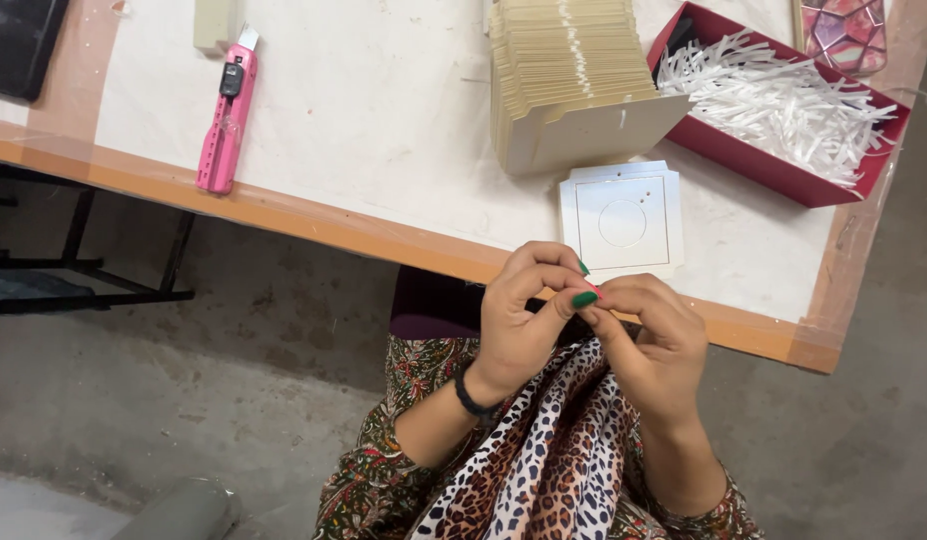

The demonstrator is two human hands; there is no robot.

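Both hands meet at the table edge — left hand [524,320] and right hand [654,345] pinch something tiny, unidentifiable. White card [622,220] lies at twelve o'clock — steady fingertips would help.

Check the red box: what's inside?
The red box is filled with white shredded paper strips, and something dark shows at its far left corner. Whatever lies beneath the strips is covered.

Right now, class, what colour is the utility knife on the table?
The utility knife is pink, seen in the head view.
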